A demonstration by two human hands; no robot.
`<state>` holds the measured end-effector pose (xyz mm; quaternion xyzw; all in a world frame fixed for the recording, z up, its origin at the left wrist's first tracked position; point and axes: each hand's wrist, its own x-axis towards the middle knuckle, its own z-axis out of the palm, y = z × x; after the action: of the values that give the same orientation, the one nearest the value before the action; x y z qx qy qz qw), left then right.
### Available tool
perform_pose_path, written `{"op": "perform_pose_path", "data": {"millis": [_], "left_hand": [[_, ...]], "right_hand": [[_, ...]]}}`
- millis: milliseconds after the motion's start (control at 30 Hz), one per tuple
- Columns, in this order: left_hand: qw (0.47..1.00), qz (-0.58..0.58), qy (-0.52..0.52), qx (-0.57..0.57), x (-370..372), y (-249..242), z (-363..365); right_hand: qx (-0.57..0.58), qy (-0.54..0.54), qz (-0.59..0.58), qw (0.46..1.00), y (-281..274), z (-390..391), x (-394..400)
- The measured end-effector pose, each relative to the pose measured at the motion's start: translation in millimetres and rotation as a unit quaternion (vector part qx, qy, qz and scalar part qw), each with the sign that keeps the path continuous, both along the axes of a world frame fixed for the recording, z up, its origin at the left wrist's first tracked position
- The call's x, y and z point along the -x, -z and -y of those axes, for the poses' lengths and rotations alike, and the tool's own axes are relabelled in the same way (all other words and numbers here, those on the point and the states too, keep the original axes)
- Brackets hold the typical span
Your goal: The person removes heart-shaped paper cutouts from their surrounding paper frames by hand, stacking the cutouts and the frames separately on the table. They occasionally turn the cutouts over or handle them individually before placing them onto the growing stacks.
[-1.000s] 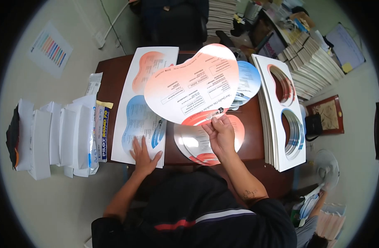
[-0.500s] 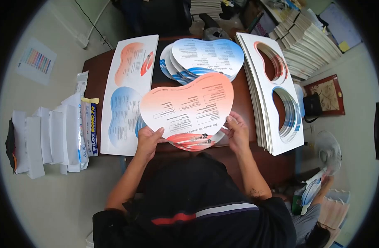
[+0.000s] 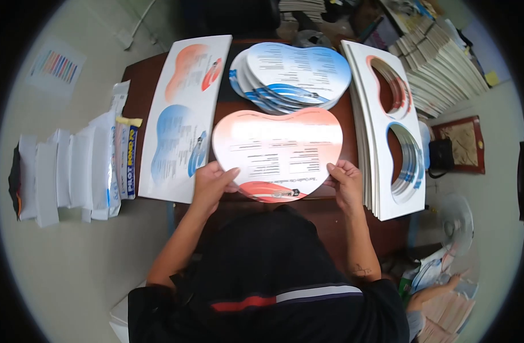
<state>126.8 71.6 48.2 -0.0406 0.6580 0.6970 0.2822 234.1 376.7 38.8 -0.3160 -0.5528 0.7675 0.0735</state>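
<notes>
My left hand (image 3: 211,184) and my right hand (image 3: 347,182) grip the lower left and lower right edges of red bean-shaped printed cards (image 3: 276,148), thumbs on top. The top card is white and pale red, with small print and a red pen picture along its lower edge. Glare whitens a band across its upper part. Just beyond it lies a pile of blue bean-shaped printed cards (image 3: 299,71), slightly fanned on the dark brown table (image 3: 139,77).
To the left lies a long white printed sheet (image 3: 184,114) with red and blue shapes. A stack of white sheets (image 3: 382,108) with cut-out holes stands at the right. Beyond are bundled papers (image 3: 445,68) and a fan (image 3: 456,220). Another person's arm (image 3: 436,294) shows at lower right.
The red cards have turned from tilted to nearly level, and their edges now line up. Both hands keep their hold. The whole view has shifted slightly.
</notes>
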Motion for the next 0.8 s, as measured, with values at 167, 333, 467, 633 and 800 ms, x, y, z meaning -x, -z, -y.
{"op": "perform_pose_path", "data": {"millis": [167, 333, 467, 633, 800], "left_hand": [[0.936, -0.139, 0.063, 0.317, 3, 102, 6], [0.861, -0.238, 0.031, 0.447, -28, 100, 53], [0.872, -0.109, -0.068, 0.473, -51, 147, 142], [0.811, -0.218, -0.092, 0.536, -71, 110, 144], [0.817, -0.25, -0.05, 0.518, -68, 89, 114]], "right_hand": [[-0.365, -0.065, 0.135, 0.919, 70, -7, 2], [-0.464, -0.064, 0.123, 0.875, 79, 4, -17], [-0.489, -0.101, 0.063, 0.864, 72, 13, -18], [-0.634, -0.288, -0.092, 0.712, 44, 35, -8], [-0.599, -0.485, -0.063, 0.634, 38, 48, 5]]}}
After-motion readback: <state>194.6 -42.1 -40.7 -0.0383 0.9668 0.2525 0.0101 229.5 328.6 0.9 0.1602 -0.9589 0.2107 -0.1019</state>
